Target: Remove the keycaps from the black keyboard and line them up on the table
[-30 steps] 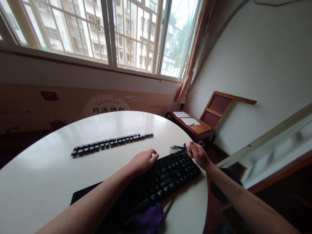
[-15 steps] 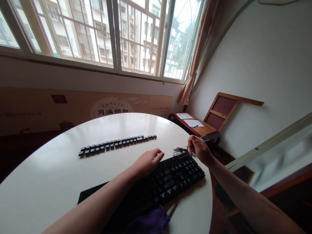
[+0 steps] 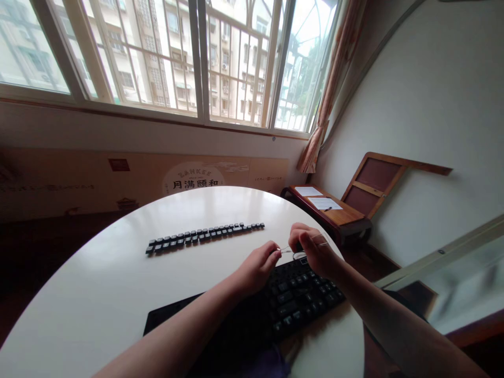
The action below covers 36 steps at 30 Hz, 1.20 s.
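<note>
A black keyboard (image 3: 303, 302) lies on the white table under my hands, its left part partly bare of keycaps and covered by my left forearm. My right hand (image 3: 313, 249) is closed around a wire keycap puller (image 3: 285, 250), whose thin wires stick out on both sides of the fist. Thumb and finger of my left hand (image 3: 258, 266) pinch at the puller's left wire end, on a small dark piece that looks like a keycap, mostly hidden. Two rows of loose black keycaps (image 3: 205, 234) lie beyond the keyboard.
The round white table (image 3: 106, 273) curves off at its right edge near my right forearm. A purple cloth (image 3: 271, 362) lies at the keyboard's near side. Past the table stand a low wooden bench (image 3: 334, 212) with papers (image 3: 325, 203) and a pen, a window and a wall.
My right hand has come left with the puller, close to my left hand. My left hand's fingers have closed at the wire end. The view has shifted slightly.
</note>
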Motion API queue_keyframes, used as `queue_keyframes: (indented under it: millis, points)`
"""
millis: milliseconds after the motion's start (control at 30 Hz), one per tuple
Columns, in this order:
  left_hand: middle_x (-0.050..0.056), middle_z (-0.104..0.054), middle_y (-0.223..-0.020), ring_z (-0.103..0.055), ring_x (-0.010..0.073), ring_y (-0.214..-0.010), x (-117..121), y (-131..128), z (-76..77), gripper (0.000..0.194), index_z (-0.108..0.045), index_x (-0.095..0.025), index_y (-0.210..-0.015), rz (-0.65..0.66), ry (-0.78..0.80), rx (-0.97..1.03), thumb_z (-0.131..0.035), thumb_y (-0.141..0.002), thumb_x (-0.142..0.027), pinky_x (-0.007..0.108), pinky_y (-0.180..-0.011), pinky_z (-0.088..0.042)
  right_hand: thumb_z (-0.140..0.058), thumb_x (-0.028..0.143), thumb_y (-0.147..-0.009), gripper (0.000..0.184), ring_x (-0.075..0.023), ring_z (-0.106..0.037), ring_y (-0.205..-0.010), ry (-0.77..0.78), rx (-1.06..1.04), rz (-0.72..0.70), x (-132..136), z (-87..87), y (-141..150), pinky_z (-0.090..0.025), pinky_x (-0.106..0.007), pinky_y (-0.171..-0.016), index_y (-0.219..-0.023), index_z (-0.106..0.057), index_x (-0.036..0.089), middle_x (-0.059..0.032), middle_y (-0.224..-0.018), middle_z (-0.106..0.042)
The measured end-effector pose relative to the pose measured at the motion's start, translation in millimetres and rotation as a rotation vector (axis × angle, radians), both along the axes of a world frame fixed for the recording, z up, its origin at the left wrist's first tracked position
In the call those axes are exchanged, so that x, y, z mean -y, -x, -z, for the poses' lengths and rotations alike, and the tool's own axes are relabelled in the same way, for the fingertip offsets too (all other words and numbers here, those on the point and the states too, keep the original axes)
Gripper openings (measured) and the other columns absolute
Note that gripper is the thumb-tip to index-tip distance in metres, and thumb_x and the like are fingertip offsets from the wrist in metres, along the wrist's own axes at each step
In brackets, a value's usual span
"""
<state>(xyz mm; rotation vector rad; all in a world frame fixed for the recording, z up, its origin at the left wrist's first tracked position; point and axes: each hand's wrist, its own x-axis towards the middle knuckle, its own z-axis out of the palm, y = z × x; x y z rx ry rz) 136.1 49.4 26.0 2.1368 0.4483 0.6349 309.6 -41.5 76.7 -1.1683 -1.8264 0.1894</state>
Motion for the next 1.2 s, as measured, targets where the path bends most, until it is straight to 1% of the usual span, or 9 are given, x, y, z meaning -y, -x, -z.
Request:
queue_keyframes:
  millis: [133,200,300,500,667,767,833,1000,1200]
  points:
    - [-0.004,-0.049,-0.069,-0.043,0.0127,-0.062,-12.1,-4.5,12.3,0.030,-0.054,-0.018,-0.107,-0.001,0.187,0.113,-0.045,-0.093,-0.043,0.026,-0.059,-0.037,-0.030,0.046,-0.105,0.050,-0.0208,-0.057,-0.093,-0.156,0.168,0.006,3.1,-15.4,-2.2,-0.045,-0.036,-0.087,-0.076,-0.059,0.018,-0.0095,-0.094,-0.059]
    - [-0.008,-0.040,-0.062,-0.036,0.0105,-0.054,-16.8,-5.4,15.2,0.033,-0.051,-0.018,-0.112,0.011,0.287,0.156,-0.050,-0.091,-0.045,0.024,-0.053,-0.030,-0.036,0.036,-0.105,0.036,-0.0192,-0.058,-0.090,-0.125,0.249,-0.008,1.4,-15.9,-5.4,-0.047,-0.034,-0.084,-0.089,-0.063,0.018,-0.0090,-0.094,-0.060]
    - [-0.011,-0.037,-0.058,-0.032,0.0084,-0.050,-18.1,-5.3,14.9,0.036,-0.047,-0.018,-0.111,0.044,0.355,0.200,-0.056,-0.088,-0.044,0.022,-0.051,-0.025,-0.045,0.024,-0.101,0.022,-0.0146,-0.058,-0.075,-0.021,0.385,-0.025,-5.9,-5.1,-11.2,-0.047,-0.026,-0.069,-0.108,-0.065,0.019,-0.0057,-0.089,-0.062]
    - [-0.007,-0.050,-0.064,-0.039,0.0086,-0.055,-13.8,-3.6,11.5,0.046,-0.045,-0.016,-0.113,0.130,0.438,0.216,-0.063,-0.085,-0.048,0.023,-0.057,-0.031,-0.064,0.021,-0.092,0.025,-0.0155,-0.065,-0.084,0.060,0.419,-0.121,-19.0,20.5,-10.4,-0.050,-0.025,-0.075,-0.117,-0.067,0.022,-0.0067,-0.103,-0.068]
    - [-0.005,-0.051,-0.069,-0.041,0.0103,-0.058,-13.1,-1.8,10.6,0.055,-0.046,-0.015,-0.122,0.106,0.402,0.135,-0.057,-0.087,-0.057,0.024,-0.058,-0.032,-0.066,0.028,-0.090,0.015,-0.0131,-0.061,-0.074,0.113,0.342,-0.157,-28.8,19.0,-13.0,-0.047,-0.023,-0.069,-0.101,-0.072,0.019,-0.0057,-0.094,-0.069]
    - [-0.002,-0.052,-0.071,-0.048,0.0141,-0.065,-9.9,0.7,7.3,0.054,-0.046,-0.014,-0.127,0.004,0.377,-0.005,-0.037,-0.095,-0.056,0.028,-0.064,-0.039,-0.071,0.034,-0.085,0.021,-0.0110,-0.055,-0.064,0.254,0.261,0.014,-58.2,22.6,-37.3,-0.045,-0.023,-0.063,-0.099,-0.073,0.019,-0.0042,-0.089,-0.070]
    - [0.002,-0.059,-0.080,-0.055,0.0178,-0.075,-7.4,2.4,4.2,0.051,-0.048,-0.014,-0.127,-0.063,0.295,-0.123,-0.034,-0.097,-0.052,0.032,-0.072,-0.043,-0.071,0.035,-0.082,0.026,-0.0116,-0.055,-0.063,0.346,0.212,0.141,-88.2,31.3,-59.0,-0.045,-0.023,-0.063,-0.101,-0.074,0.017,-0.0040,-0.085,-0.070]
    - [0.011,-0.068,-0.107,-0.062,0.0267,-0.098,-5.6,4.8,0.2,0.043,-0.058,-0.018,-0.120,-0.086,0.061,-0.276,-0.036,-0.096,-0.047,0.038,-0.087,-0.044,-0.072,0.031,-0.077,0.026,-0.0145,-0.060,-0.068,0.482,0.234,0.175,-156.3,63.7,-91.3,-0.046,-0.026,-0.069,-0.096,-0.076,0.015,-0.0039,-0.079,-0.071]
    - [0.011,-0.070,-0.111,-0.063,0.0287,-0.101,-7.2,5.6,0.5,0.041,-0.063,-0.019,-0.113,-0.084,-0.031,-0.387,-0.036,-0.095,-0.045,0.038,-0.086,-0.046,-0.072,0.034,-0.074,0.030,-0.0135,-0.059,-0.065,0.604,0.255,0.147,-183.5,81.5,-92.6,-0.044,-0.024,-0.064,-0.098,-0.077,0.017,-0.0023,-0.081,-0.071]
